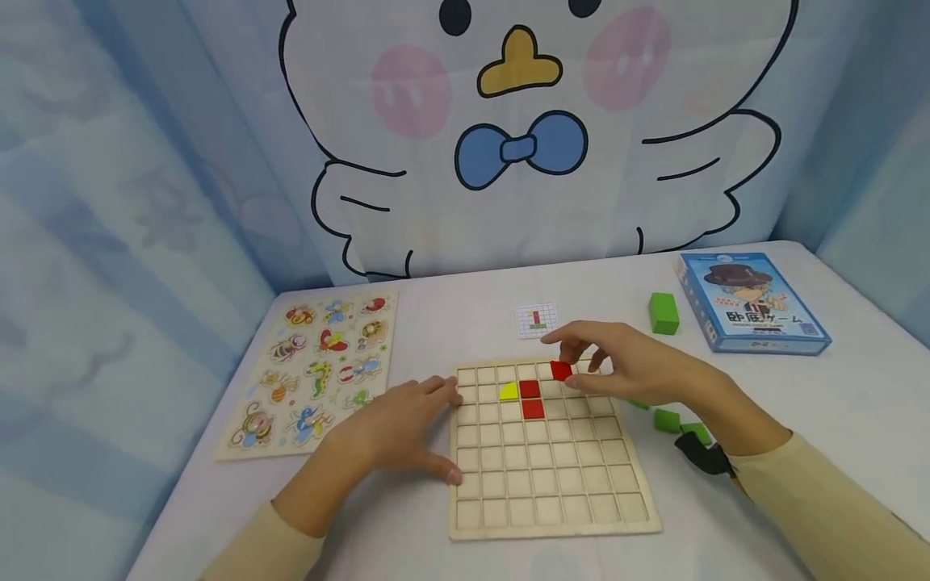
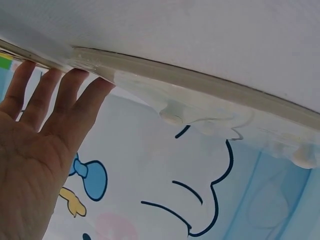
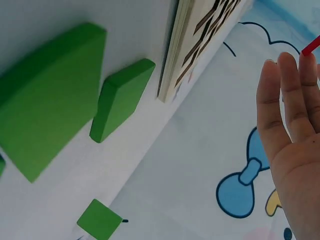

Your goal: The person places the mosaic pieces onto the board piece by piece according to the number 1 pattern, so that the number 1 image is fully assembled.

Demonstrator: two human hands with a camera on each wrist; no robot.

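My right hand pinches a red square tile between thumb and fingers, over the top rows of a wooden grid board. In the right wrist view only an edge of that red tile shows at the fingertips. Two red squares, an upper one and a lower one, lie in one column of the grid. Left of the upper one sits a yellow piece with a rounded corner. My left hand touches the board's left edge, fingers extended and thumb apart.
Behind the board lies a small pattern card. A green block stands near a blue box. More green blocks lie beside the right forearm. An insect picture board is at left, with a printed curtain behind the table.
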